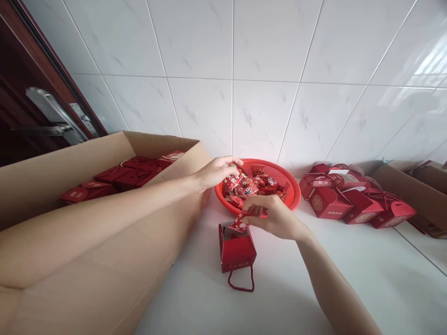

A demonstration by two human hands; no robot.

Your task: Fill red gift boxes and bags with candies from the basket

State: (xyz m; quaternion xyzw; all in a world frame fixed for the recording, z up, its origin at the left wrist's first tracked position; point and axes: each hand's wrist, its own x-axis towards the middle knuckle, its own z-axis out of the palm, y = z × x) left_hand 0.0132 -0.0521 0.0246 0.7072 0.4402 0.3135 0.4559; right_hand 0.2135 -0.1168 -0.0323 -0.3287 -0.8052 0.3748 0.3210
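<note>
A small red gift box [239, 251] with a rope handle stands open on the white surface. Above its opening, my right hand [270, 216] pinches a red candy packet [239, 224]. Behind the box sits a red plastic basket [295, 188] with many red wrapped candies [267, 184] inside. My left hand [221, 172] is at the basket's left rim, its fingers closed round a red packet [232, 182] over the candies.
A large cardboard box [167, 223] on the left holds several red boxes [131, 174]. More closed red gift boxes [330, 202] stand at the right by the tiled wall [265, 116], beside another cardboard box [401, 179]. A door handle [52, 116] shows at upper left.
</note>
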